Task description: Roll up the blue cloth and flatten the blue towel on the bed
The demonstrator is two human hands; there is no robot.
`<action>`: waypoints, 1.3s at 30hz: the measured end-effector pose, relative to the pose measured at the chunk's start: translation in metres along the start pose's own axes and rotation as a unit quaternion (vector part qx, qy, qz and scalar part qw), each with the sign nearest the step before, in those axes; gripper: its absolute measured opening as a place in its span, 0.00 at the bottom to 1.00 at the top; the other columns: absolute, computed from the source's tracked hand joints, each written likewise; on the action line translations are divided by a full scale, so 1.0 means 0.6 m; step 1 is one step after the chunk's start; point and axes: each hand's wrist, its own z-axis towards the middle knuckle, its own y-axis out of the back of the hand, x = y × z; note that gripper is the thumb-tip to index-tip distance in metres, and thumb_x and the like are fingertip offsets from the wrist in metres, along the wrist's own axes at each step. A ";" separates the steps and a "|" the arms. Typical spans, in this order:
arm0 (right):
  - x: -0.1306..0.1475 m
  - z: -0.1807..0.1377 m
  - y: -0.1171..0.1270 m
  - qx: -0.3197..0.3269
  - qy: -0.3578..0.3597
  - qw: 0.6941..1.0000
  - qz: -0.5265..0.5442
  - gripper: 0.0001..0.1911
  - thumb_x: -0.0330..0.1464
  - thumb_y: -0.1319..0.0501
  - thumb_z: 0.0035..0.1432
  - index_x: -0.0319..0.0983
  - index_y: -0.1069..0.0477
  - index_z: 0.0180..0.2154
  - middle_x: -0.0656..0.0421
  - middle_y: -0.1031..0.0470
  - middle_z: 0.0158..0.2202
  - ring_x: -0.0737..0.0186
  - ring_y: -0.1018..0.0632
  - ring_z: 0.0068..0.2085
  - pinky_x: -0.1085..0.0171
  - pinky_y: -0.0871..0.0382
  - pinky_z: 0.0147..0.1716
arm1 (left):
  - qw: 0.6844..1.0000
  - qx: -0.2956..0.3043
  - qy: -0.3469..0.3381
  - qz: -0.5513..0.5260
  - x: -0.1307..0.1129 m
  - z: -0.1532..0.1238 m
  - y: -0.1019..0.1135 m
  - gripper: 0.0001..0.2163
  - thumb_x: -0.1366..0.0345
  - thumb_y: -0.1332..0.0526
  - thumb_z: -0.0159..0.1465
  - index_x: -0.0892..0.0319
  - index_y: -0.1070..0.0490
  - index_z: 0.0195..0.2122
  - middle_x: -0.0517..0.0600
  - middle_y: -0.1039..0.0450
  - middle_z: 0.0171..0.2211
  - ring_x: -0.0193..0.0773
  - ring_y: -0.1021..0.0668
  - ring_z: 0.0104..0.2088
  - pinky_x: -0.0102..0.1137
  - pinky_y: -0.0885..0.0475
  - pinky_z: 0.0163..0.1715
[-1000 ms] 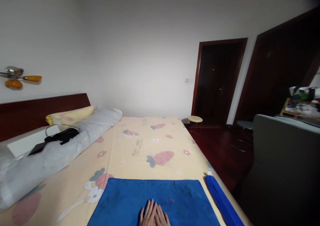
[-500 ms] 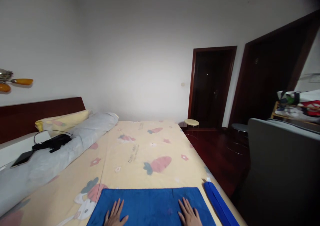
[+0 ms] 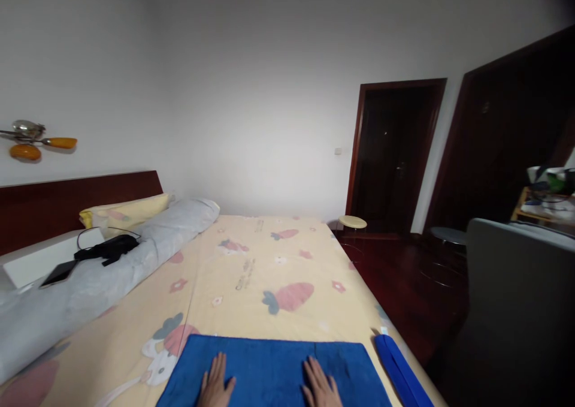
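A blue towel (image 3: 269, 359) lies flat on the yellow bed sheet (image 3: 251, 275) at the near edge of the bed. My left hand (image 3: 215, 386) rests palm down on the towel's left part, fingers spread. Palm down as well, my right hand (image 3: 320, 386) presses on the towel's right part. Both hands hold nothing. A second blue cloth, rolled or folded long (image 3: 402, 371), lies at the bed's right edge, apart from my right hand.
A long grey bolster (image 3: 90, 281) with a black pouch and cable (image 3: 108, 248) and a phone (image 3: 57, 273) runs along the left. Beyond it sit a yellow pillow (image 3: 126, 208) and dark headboard (image 3: 67, 200). Right: grey chair back (image 3: 516, 299), two stools (image 3: 353, 222), dark doors.
My hands went from together at the towel's middle to spread apart, then drew slightly inward. The camera view shifted a little.
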 end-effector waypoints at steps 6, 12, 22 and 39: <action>0.141 0.050 -0.098 0.104 0.117 0.985 0.067 0.24 0.40 0.50 0.62 0.58 0.42 0.60 0.62 0.41 0.64 0.52 0.38 0.65 0.43 0.40 0.61 | 0.984 0.126 -0.123 -0.011 -0.184 -0.019 -0.036 0.42 0.62 0.49 0.51 0.57 0.62 0.69 0.46 0.66 0.71 0.35 0.57 0.70 0.37 0.56 0.67; 0.078 0.049 -0.035 0.111 0.166 0.979 0.050 0.33 0.51 0.49 0.59 0.53 0.50 0.64 0.55 0.52 0.68 0.47 0.46 0.68 0.38 0.48 0.63 | 0.980 0.127 -0.151 -0.001 -0.143 -0.007 0.003 0.42 0.62 0.47 0.51 0.50 0.57 0.69 0.45 0.64 0.72 0.39 0.59 0.70 0.45 0.62 0.67; -0.188 0.039 0.098 0.030 -0.112 0.989 -0.087 0.33 0.51 0.51 0.57 0.49 0.43 0.63 0.57 0.46 0.68 0.48 0.46 0.68 0.39 0.48 0.64 | 0.995 0.074 0.034 0.057 0.122 0.062 0.085 0.42 0.50 0.46 0.55 0.54 0.60 0.69 0.53 0.66 0.72 0.50 0.56 0.70 0.54 0.51 0.63; 0.001 0.006 -0.024 0.007 0.048 0.998 -0.043 0.27 0.39 0.52 0.61 0.47 0.40 0.62 0.58 0.44 0.66 0.51 0.39 0.66 0.47 0.40 0.62 | 0.996 0.048 -0.070 0.021 -0.081 0.031 0.024 0.33 0.59 0.54 0.62 0.57 0.58 0.69 0.50 0.66 0.72 0.43 0.57 0.70 0.51 0.58 0.66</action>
